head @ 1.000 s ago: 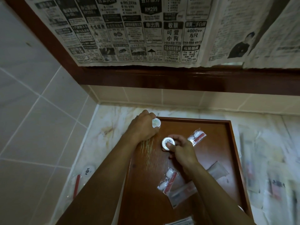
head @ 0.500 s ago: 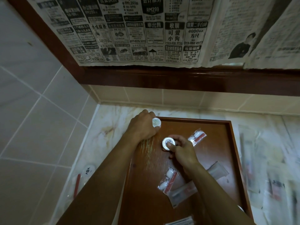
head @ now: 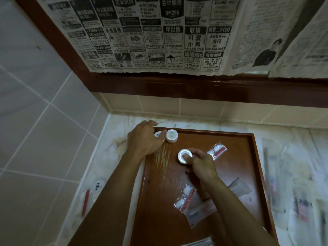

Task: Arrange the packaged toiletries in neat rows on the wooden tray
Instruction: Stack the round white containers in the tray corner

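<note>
Right hand [head: 199, 161] pinches a round white tub [head: 184, 155] mid-tray, nearer side of the two tubs [head: 171, 135] at the wooden tray's [head: 255, 157] far-left corner. Left hand [head: 144, 140] curls round those. Judged: the gap beside them lies far-left of the right grip.

A pale marble table [head: 113, 137] in a tiled corner carries a wooden tray [head: 257, 167]. A packaged kit [head: 92, 196] lies at the tray's left, newspaper sheets [head: 298, 183] at its right.

Newspaper sheets [head: 159, 36] over dark wooden frame [head: 177, 87], tiled wall [head: 35, 103], marble counter [head: 117, 139]
</note>
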